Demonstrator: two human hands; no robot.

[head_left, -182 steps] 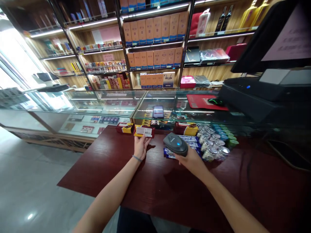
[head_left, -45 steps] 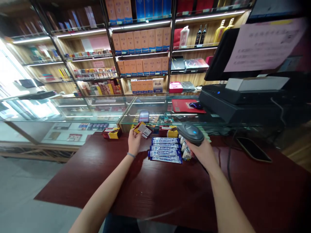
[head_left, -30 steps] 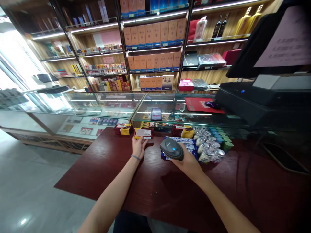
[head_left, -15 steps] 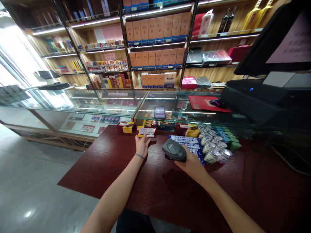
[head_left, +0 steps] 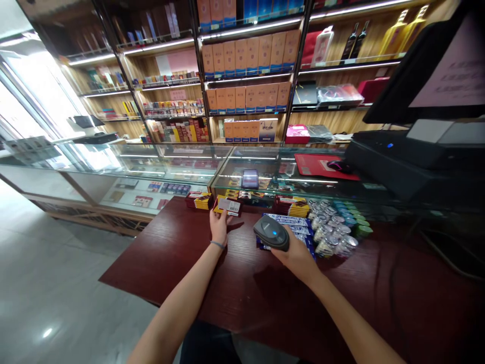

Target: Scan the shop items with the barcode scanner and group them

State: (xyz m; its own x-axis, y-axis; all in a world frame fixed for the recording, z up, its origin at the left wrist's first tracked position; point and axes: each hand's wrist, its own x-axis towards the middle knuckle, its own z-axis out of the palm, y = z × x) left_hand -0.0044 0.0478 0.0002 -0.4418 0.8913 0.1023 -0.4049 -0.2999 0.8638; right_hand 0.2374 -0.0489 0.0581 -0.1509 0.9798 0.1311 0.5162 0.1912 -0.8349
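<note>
In my left hand is a flat red and yellow packet, probably chocolate, its pale label with a barcode facing me. The fingers close on its near edge, just above the brown table. My right hand is wrapped around the handle of a dark barcode scanner; a blue light glows on its top. The scanner points left, toward the packet. Under and behind it lie blue and white sachets. A stack of similar red and yellow packets sits left of my left hand, another stack beyond the scanner.
Several cans with silvery tops stand right of the sachets, beside green-topped ones. A glass display counter runs along the far side, with a small screen on it. A monitor looms at right.
The packet in my left hand has tilted, its right end lower. A blue light now shows on the scanner. The whole view has shifted slightly.
</note>
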